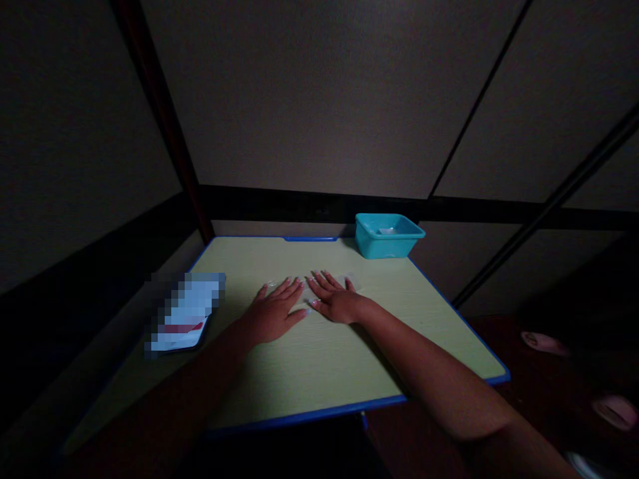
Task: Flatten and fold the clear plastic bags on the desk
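Observation:
A thin, clear plastic piece (353,279) lies flat near the middle of the pale tabletop (319,379). My left hand (275,314) rests palm down with its fingers spread, touching the plastic's left part. Beside it, my right hand (335,299) lies palm down over the right part, fingers also apart. Both hands cover much of the plastic, so its full outline is hidden. The fingertips of the two hands are close to each other.
A turquoise basket (383,247) with something pale inside stands at the table's back right corner. On the left edge lies a flat device (192,313), mostly pixelated. Blue trim edges the table, and a panelled wall rises behind it. Pink shoes (544,343) are on the floor at right.

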### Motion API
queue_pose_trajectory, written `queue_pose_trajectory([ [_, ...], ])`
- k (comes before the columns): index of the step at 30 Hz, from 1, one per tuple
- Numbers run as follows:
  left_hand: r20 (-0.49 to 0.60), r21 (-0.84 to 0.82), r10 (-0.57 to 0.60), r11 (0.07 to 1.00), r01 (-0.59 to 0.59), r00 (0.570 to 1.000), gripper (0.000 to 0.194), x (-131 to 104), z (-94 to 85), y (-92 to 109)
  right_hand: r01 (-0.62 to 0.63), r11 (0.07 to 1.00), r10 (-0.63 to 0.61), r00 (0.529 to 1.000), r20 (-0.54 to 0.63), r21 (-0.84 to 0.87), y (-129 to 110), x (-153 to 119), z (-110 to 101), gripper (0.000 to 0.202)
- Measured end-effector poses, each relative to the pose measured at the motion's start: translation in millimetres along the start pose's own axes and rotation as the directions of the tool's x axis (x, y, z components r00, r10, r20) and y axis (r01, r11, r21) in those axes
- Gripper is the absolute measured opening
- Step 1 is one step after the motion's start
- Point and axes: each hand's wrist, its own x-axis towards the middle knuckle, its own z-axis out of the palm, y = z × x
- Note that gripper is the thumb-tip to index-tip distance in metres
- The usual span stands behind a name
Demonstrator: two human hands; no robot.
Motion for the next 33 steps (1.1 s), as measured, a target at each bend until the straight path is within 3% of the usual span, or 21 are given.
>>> queue_pose_trajectory([
  [8, 0.011, 0.02, -0.099, 0.995, 0.099, 0.995, 0.062, -1, 0.7, -4, -0.318, 0.948, 0.318, 0.947, 0.036, 0.01, 33, 7, -11, 0.064],
  [11, -0.021, 0.023, -0.142, 0.99, 0.142, 0.99, 0.062, -1, -5.0, -3, -0.388, 0.922, 0.388, 0.922, -0.022, -0.007, 42, 10, -11, 0.065],
  [15, -0.112, -0.001, -0.119, 0.993, 0.12, 0.987, 0.06, -1, -11.7, -2, -0.333, 0.942, 0.319, 0.927, -0.196, -0.037, 36, 12, -6, 0.065],
  [19, -0.055, -0.042, 0.082, 0.996, -0.084, 0.995, 0.058, -1, -9.2, -2, -0.164, 0.985, 0.145, 0.959, -0.243, -0.061, 16, 10, 2, 0.066],
  [24, 0.064, -0.087, 0.168, 0.983, -0.162, 0.984, 0.051, -2, -5.1, -5, -0.091, 0.995, 0.086, 0.987, -0.135, -0.033, 3, 8, 5, 0.064],
  [33, 0.081, -0.097, 0.178, 0.981, -0.17, 0.981, 0.048, -2, -6.3, -12, -0.285, 0.956, 0.29, 0.954, 0.074, -0.071, 30, 4, -15, 0.063],
])
